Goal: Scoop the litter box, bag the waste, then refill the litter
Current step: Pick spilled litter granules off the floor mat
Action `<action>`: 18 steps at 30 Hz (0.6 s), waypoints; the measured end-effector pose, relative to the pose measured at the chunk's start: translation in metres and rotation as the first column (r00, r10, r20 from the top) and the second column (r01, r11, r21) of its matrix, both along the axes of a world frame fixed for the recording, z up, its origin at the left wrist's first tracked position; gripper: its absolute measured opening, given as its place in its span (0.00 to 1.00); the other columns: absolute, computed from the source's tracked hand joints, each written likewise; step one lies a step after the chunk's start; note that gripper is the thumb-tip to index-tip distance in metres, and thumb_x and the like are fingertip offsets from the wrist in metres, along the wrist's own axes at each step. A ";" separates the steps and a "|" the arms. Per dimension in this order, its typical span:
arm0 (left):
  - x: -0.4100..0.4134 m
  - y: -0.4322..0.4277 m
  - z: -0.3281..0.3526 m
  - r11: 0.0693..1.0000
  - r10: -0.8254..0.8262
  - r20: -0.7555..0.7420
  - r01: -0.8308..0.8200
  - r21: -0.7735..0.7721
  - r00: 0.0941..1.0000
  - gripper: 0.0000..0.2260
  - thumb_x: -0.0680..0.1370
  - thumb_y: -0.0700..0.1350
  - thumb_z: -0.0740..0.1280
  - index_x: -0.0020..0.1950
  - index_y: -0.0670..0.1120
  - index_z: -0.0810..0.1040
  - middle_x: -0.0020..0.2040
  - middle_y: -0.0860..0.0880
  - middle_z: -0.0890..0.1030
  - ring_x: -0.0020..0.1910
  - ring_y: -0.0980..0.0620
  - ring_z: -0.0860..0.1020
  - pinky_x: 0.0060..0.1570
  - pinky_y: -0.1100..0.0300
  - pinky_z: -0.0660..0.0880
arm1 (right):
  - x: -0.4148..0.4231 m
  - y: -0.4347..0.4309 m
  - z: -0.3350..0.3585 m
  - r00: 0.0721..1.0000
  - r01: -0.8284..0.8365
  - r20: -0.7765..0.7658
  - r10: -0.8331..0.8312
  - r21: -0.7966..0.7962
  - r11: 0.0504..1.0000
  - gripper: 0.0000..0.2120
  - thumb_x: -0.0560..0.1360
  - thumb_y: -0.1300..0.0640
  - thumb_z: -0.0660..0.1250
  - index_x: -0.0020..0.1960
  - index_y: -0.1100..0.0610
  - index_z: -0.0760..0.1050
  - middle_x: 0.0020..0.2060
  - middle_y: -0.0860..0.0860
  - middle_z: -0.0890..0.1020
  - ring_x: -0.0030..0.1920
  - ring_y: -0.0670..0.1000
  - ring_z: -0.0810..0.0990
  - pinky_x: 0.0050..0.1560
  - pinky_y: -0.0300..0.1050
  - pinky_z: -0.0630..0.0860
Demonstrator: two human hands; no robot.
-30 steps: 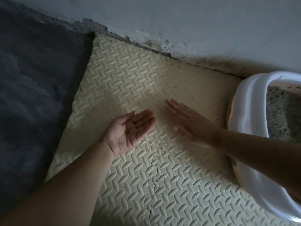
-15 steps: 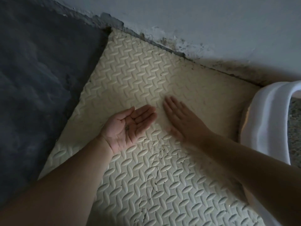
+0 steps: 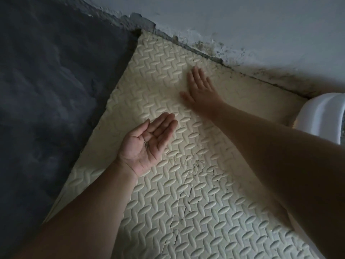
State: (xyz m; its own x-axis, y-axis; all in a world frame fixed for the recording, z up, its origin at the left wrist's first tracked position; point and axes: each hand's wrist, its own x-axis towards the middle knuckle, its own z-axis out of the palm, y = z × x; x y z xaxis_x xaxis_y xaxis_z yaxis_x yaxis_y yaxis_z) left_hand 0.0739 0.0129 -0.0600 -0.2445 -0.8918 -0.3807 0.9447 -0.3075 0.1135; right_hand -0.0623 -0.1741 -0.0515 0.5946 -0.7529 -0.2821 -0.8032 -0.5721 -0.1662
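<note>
Stray-litter clean-up, we judge. Our right hand [image 3: 200, 90], fingers [image 3: 196, 75] straight, lies flat on the foam mat [image 3: 196, 212] at 12 o'clock. Our left hand [image 3: 147, 144], cupped palm-up, carries litter grains [image 3: 146, 144]. The litter box [image 3: 321, 116] sits at 3 o'clock. Next, we should sweep strays palmward.

Cream foam mat [image 3: 186, 212] lies on dark floor [image 3: 46, 90], white litter box [image 3: 323, 116] at its edge

Foam mat [image 3: 186, 212] cream, embossed, matt, cracked; litter box [image 3: 321, 116] glossy white plastic; wall [image 3: 242, 19] rough, flaking paint.
</note>
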 end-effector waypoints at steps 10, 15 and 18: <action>0.001 0.013 0.001 1.000 0.002 -0.021 -0.001 0.029 1.000 0.18 0.83 0.41 0.54 0.66 0.30 0.70 0.66 0.33 0.73 0.69 0.37 0.69 0.70 0.48 0.64 | -0.089 0.136 0.008 0.927 -0.375 -0.006 0.376 0.017 0.927 0.33 0.81 0.42 0.41 0.77 0.62 0.41 0.77 0.57 0.43 0.77 0.53 0.40 0.76 0.50 0.44; 0.001 0.024 -0.002 0.997 -0.071 -0.021 0.071 -0.023 0.997 0.21 0.84 0.45 0.48 0.70 0.33 0.67 0.70 0.36 0.69 0.73 0.41 0.64 0.73 0.51 0.58 | -0.133 0.181 0.026 0.963 -0.269 0.019 0.268 0.003 0.963 0.31 0.81 0.41 0.39 0.78 0.58 0.43 0.77 0.55 0.45 0.77 0.52 0.42 0.75 0.51 0.48; 0.001 0.034 -0.003 0.995 -0.095 -0.032 0.094 -0.036 0.995 0.22 0.84 0.46 0.47 0.71 0.34 0.66 0.71 0.38 0.69 0.74 0.43 0.62 0.74 0.54 0.56 | -0.159 0.188 0.032 0.961 0.273 0.064 -0.271 -0.030 0.962 0.30 0.80 0.40 0.39 0.77 0.51 0.36 0.77 0.48 0.37 0.76 0.46 0.35 0.76 0.50 0.44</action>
